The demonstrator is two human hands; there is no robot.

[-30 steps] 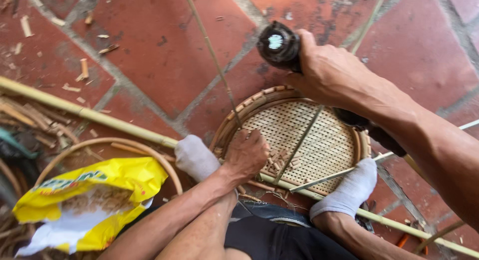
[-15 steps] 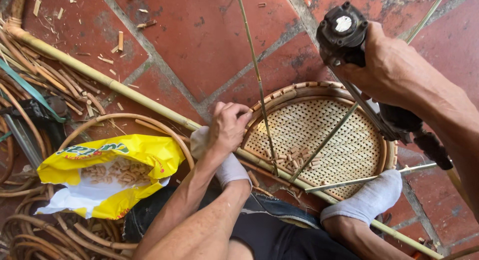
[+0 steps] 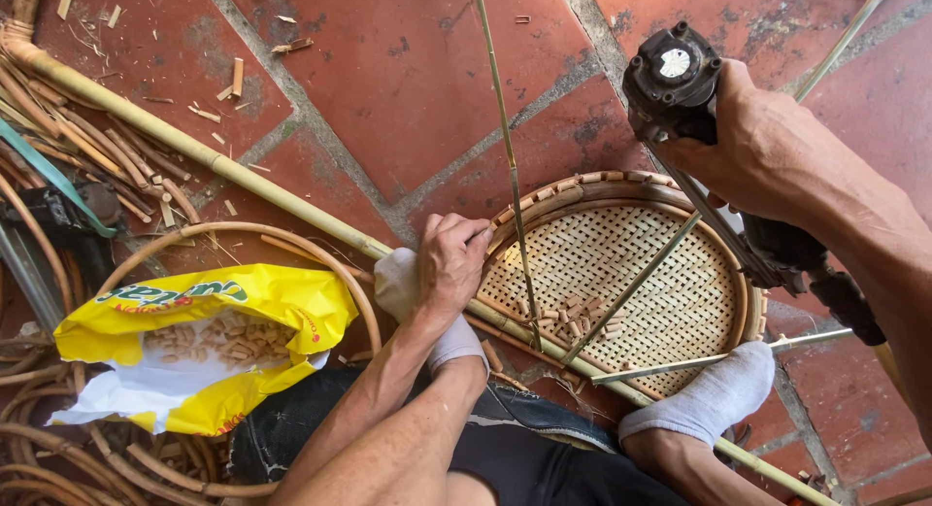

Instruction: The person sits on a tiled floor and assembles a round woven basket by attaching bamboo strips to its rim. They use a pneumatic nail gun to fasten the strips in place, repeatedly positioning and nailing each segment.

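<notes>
— Any room around the woven tray (image 3: pixel 621 273)?
— Bare tiles above it. Left, a yellow bag (image 3: pixel 209 341) and cane loops crowd; below, both socked feet probably block.

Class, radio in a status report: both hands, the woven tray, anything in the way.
Left hand gripping woven tray rim. Right hand holding black power tool above tray. Thin bamboo strips crossing tray; small wooden pegs loose inside.

Red tile floor (image 3: pixel 408 88) bears woven tray (image 3: pixel 621 273), yellow bag (image 3: pixel 214 341), bamboo pole (image 3: pixel 194 151).
</notes>
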